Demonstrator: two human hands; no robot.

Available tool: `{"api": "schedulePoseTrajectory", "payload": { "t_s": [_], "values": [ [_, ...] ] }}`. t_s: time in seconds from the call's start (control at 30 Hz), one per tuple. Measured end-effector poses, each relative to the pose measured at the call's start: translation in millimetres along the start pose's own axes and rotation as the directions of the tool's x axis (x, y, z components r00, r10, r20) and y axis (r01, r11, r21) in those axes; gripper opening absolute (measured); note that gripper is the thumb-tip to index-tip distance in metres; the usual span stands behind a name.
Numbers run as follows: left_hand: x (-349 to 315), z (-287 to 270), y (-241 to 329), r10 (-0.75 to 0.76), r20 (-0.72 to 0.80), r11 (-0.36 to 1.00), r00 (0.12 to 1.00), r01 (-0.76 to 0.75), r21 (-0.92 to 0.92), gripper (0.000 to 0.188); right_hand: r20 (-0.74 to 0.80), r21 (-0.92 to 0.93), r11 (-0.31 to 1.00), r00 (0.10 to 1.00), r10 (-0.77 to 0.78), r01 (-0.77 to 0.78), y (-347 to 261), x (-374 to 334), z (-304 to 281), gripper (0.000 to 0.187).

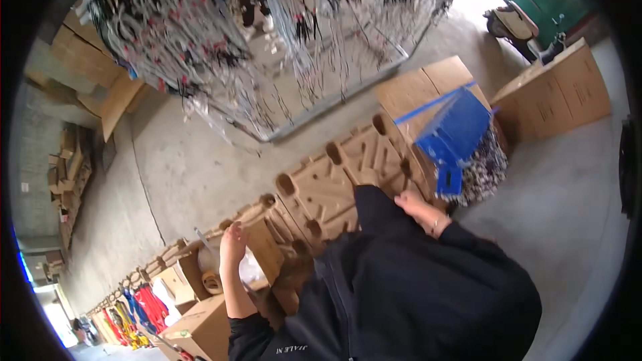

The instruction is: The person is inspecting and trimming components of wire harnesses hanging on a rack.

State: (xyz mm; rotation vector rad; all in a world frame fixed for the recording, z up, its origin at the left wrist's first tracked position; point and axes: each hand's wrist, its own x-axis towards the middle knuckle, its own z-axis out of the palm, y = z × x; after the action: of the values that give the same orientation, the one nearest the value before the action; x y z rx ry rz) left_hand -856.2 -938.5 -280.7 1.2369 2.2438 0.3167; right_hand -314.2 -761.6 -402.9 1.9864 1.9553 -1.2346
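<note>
My left hand (233, 246) is raised beside an open cardboard box (266, 254) with white plastic in it. Its fingers are loosely bent and slightly apart, and I see nothing in them. Farther right, my right hand (416, 208) reaches over the edge of a brown moulded pallet (324, 190). Its fingers look drawn together; whatever they may hold is too small and blurred to name. Just beyond that hand, a blue plastic bin (455, 127) lies tilted against cardboard, next to a heap of small black-and-white parts (485, 170).
A metal rack (334, 103) hung with bundles of grey cables (167, 20) stands ahead. At the lower left are a closed carton (200, 327), a tape roll (212, 283) and red bundles (150, 307). A large carton (558, 97) and a scooter (515, 30) stand at the right.
</note>
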Motion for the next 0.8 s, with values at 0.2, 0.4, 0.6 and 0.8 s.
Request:
{"api": "schedulePoseTrajectory", "payload": {
  "t_s": [0.2,0.4,0.6,0.8],
  "values": [
    [118,15,170,0.075,0.164,0.992,0.984,-0.09,0.087,0.044,0.199,0.166,0.982,0.978,0.057,-0.091,19,30,-43,0.051],
    [199,58,340,0.256,0.246,0.961,0.935,-0.273,0.039,0.038,-0.281,0.388,0.735,0.831,-0.48,0.556,165,144,-56,0.033],
    [249,115,379,0.318,0.321,0.946,0.892,-0.32,-0.048,0.05,0.556,0.826,0.21,0.816,-0.156,-0.523,175,263,-166,0.018],
    [271,90,428,0.332,0.389,0.932,0.86,-0.362,0.006,0.047,-0.511,0.28,0.943,0.86,-0.014,0.181,261,370,-137,0.007]
  ]
}}
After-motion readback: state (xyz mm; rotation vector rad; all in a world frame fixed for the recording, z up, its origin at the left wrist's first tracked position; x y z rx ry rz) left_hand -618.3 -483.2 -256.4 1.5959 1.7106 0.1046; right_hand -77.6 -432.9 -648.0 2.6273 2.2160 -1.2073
